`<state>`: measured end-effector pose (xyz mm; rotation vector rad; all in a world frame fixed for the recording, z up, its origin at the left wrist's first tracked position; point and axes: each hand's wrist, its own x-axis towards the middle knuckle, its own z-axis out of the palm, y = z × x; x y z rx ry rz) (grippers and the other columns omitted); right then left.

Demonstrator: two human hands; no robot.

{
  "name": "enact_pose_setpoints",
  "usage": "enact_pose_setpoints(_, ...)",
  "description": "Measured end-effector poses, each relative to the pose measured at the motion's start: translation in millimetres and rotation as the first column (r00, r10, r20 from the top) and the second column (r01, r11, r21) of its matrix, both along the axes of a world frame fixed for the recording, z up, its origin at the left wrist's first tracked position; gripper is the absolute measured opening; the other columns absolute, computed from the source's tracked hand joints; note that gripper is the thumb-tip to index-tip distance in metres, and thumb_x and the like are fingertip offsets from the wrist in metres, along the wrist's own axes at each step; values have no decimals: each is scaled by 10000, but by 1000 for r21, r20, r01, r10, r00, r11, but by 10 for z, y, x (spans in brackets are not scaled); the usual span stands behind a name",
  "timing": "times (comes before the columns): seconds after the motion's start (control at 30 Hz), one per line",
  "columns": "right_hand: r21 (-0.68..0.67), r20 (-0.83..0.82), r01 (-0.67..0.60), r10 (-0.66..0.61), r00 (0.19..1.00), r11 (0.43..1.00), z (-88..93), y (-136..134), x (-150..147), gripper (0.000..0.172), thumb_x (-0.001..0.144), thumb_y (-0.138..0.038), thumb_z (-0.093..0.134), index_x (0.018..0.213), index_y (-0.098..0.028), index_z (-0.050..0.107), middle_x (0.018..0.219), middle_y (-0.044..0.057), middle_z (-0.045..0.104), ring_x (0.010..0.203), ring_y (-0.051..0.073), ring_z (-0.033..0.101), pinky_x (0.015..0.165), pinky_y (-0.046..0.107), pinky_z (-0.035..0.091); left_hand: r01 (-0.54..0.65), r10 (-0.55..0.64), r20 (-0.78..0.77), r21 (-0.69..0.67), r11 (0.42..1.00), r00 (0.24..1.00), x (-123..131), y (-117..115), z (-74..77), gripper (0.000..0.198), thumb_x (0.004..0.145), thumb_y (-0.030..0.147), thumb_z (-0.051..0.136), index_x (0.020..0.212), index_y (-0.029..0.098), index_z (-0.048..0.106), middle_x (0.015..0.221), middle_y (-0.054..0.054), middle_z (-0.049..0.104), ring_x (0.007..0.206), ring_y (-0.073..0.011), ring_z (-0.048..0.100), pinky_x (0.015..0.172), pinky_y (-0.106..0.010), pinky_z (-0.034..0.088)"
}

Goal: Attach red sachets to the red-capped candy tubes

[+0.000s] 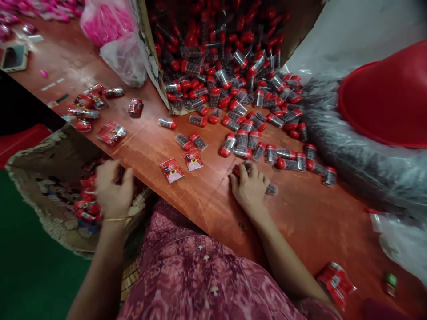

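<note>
Capped tubes (242, 138) lay inside a cardboard box (147, 49) and on the table (207, 195) before it, with plastic bags (125, 58) to the box's left and a basin (387, 98) atop a plastic sack (353, 164) to its right; two packets (171, 171) lay nearer, between the right hand (250, 189) and the left hand (113, 189), which was over a carton (48, 218) of wrapped packs (87, 211)

No wording can be read. Between the left hand (115, 189) and right hand (249, 186), two square red packets (171, 170) bear blurred print; beyond the right forearm, a red wrapper (339, 291) shows a barcode-like patch, its digits too small.
</note>
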<state>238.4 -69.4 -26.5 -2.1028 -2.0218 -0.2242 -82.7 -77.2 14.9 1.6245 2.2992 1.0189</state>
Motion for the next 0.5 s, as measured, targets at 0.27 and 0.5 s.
enact_pose_setpoints(0.27,78,-76,-89,95,993,993,94,-135,-47,345,862,-391,444,1061,-157,604,1195,186,536,1022,315,453,834,461,303,498,-534,-172,-212,841,828,1151,686,-298,229,788,259,543,960,235,694,1377,-94,463,1323,-352,306,1058,-580,186)
enact_pose_setpoints(0.5,195,-167,-193,227,960,962,183,-88,-204,240,862,-334,479,972,-179,626,1112,119,605,1052,266,472,917,433,277,502,-520,-175,-140,853,836,1153,570,-358,207,802,239,515,813,240,721,1293,-74,553,1337,-332,286,1081,-596,108)
